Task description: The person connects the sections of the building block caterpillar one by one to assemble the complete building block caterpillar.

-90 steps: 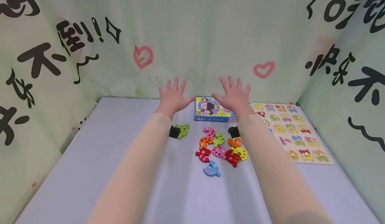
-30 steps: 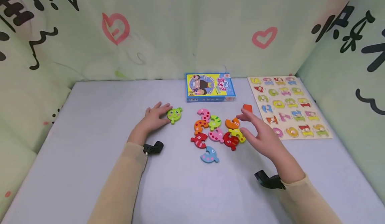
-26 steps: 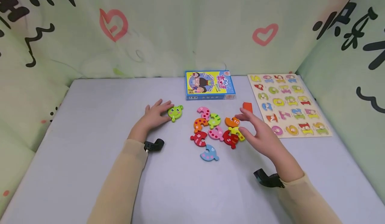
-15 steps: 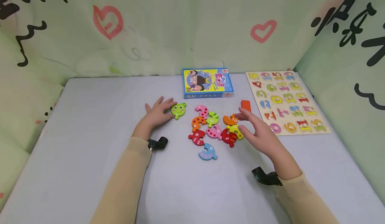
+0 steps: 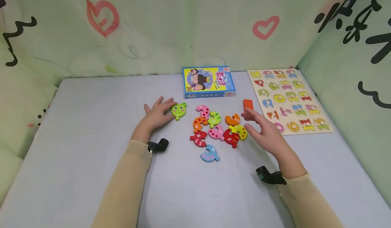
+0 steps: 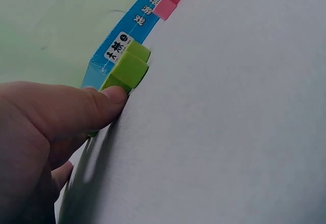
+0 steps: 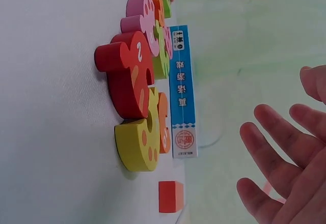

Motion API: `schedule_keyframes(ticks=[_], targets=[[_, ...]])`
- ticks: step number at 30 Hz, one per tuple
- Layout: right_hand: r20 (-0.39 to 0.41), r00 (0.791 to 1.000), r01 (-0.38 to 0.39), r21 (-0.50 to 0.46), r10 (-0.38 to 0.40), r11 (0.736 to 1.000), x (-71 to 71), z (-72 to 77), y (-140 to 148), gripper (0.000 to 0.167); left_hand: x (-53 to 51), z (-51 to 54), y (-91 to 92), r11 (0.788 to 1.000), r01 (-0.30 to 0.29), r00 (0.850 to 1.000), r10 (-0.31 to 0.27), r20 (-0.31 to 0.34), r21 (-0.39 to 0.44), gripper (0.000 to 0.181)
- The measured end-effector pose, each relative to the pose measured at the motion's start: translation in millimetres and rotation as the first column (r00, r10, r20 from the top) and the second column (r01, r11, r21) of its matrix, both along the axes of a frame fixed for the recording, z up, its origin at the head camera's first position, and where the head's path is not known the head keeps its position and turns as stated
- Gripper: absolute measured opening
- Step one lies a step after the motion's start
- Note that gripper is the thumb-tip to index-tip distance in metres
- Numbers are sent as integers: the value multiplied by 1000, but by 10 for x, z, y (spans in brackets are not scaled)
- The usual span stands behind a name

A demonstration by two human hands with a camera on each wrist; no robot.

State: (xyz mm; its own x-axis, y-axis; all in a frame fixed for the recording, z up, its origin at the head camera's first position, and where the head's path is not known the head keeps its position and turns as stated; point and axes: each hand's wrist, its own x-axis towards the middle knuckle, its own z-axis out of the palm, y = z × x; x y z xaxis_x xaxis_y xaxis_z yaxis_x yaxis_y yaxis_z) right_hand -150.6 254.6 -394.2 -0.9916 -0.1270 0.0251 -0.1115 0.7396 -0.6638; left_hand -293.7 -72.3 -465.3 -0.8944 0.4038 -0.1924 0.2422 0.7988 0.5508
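My left hand [image 5: 155, 115] pinched the frog [image 5: 178, 110], thumb and fingertips at its edge; whether it was lifted off the table [image 5: 183, 194] I could not tell. My right hand [image 5: 267, 134] was raised, fingers loosely spread, holding nothing, apart from the block [image 5: 248, 105] and the yellow piece [image 5: 243, 133].

Right of the frog lay the other curved pieces: the pink piece [image 5: 203, 111] closest to it, most of them bunched, the blue piece [image 5: 209, 156] nearest me. Farther out: the box [image 5: 209, 82] at the rear, the board [image 5: 290, 118] at right, shapes on it.

Progress, by my judgement: early. Done — a grip on the frog. Left — the other pieces, ungripped and in no evident order.

Versus three seconds prior: both hands had been stretched forward, frog ungripped. Versus one second prior: same grip, frog slightly nearer the pink piece.
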Motion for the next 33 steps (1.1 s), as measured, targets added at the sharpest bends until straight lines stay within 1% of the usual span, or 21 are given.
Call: schedule_keyframes(ticks=[7, 9, 11, 13, 15, 19, 22, 23, 27, 33], targets=[[16, 1000, 4, -19, -4, 1000, -1, 6, -12, 54, -6, 34, 2, 1000, -7, 1000, 7, -6, 11, 50], [33, 999, 8, -15, -7, 1000, -5, -9, -15, 55, -4, 44, -8, 1000, -8, 1000, 8, -7, 10, 51], [68, 998, -4, 16, 2, 1000, -15, -34, -26, 55, -1, 49, -18, 1000, -10, 1000, 10, -8, 10, 51], [112, 993, -35, 66, 27, 997, -30, -62, -45, 56, 1, 50, -31, 1000, -11, 1000, 11, -9, 12, 51], [155, 986, -84, 121, 65, 989, -48, -95, -70, 56, 2, 46, -40, 1000, -11, 1000, 11, -10, 13, 51], [215, 966, -188, 205, 143, 960, -81, -171, -104, 57, 1, 35, -57, 1000, -8, 1000, 8, -10, 14, 51], [246, 954, -229, 241, 169, 943, -95, -229, -111, 58, 6, 24, -61, 1000, -9, 1000, 9, -7, 15, 50], [250, 953, -235, 250, 171, 939, -97, -243, -111, 59, 7, 21, -60, 1000, -7, 1000, 7, -7, 12, 50], [250, 955, -221, 249, 158, 943, -93, -285, -93, 59, 11, 10, -45, 1000, -6, 1000, 6, -3, 6, 50], [250, 957, -214, 275, 145, 937, -78, -339, -47, 59, 14, 9, -21, 1000, 3, 1000, -3, -8, 4, 50]])
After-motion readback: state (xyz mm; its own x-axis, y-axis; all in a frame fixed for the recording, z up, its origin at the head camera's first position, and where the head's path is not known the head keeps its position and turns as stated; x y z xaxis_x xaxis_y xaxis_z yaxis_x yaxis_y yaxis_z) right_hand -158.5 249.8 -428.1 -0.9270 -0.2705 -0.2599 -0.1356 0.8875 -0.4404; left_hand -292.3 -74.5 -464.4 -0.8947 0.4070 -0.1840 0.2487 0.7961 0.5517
